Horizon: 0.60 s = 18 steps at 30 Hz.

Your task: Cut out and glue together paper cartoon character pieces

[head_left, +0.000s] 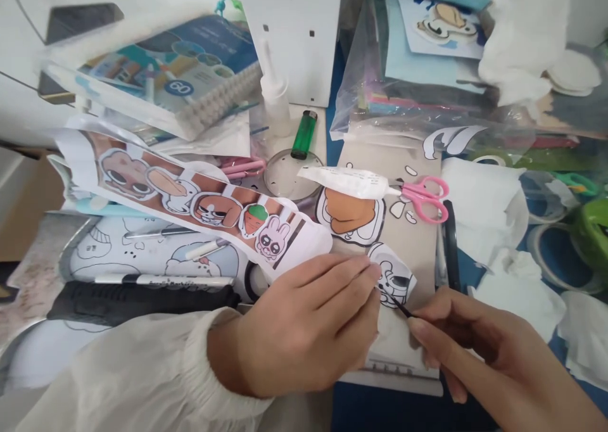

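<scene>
From the head camera, at the near edge of the tan pad (418, 242), I am recording both hands meeting over one small cutout (396, 280). The left hand (308, 330) is lying flat and mostly open, with fingers straight and close together. Its fingertips are pressing the cutout's left edge onto the pad, and it is gripping nothing. The right hand (475, 349), coming in from the pad's near right corner, is pinching a thin dark tool (401, 306) between thumb and fingers, closed tight around it. The tool's tip is touching the cutout's lower right edge. The cutout, white-bordered with a dark figure, is sitting on the pad's near half, just below an orange figure (351, 213).

Pink scissors (425, 197) and a white tube (349, 182) are lying across the pad's far part, meeting end to end. Left of the pad, a printed sticker strip (199, 207) is curling over the clutter, its end reaching toward the left hand. Beyond the pad's far left corner, a green lighter (304, 134) is lying beside a round clear dish (289, 175).

I am judging the step in hand to be fine work on the cutout's edge with the tool, though I cannot tell whether it is seating or lifting that edge. The next move is calling for a steady left-hand hold, a shallow tool angle and light pressure, since the tip could tear the thin border.
</scene>
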Available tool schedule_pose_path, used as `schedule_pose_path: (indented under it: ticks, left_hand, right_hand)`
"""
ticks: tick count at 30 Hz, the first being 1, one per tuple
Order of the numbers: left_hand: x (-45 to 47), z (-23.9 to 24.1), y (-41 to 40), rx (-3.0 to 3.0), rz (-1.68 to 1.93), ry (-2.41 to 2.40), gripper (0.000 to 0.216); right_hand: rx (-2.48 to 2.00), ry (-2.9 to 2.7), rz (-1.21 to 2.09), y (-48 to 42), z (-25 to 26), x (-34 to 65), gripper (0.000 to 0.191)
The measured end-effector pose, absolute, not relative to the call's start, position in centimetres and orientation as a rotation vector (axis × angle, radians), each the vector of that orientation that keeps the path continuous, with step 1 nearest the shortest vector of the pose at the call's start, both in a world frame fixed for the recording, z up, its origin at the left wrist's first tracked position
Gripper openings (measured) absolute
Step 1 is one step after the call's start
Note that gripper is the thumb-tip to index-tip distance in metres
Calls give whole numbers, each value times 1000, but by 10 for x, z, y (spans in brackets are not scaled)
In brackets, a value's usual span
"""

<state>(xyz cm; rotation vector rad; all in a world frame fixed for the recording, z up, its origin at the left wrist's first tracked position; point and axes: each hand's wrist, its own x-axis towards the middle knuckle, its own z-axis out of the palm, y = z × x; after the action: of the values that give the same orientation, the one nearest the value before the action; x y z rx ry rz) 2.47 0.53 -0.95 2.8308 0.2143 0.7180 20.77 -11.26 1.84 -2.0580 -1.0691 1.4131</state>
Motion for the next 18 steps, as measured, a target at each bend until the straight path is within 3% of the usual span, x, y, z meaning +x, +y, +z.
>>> schedule_pose_path:
  ticks: [18]
  left_hand:
    - [25,-5,9,2811,653,157,17]
  right_hand:
    - [-2063,-1133,1392,-104,20,214,33]
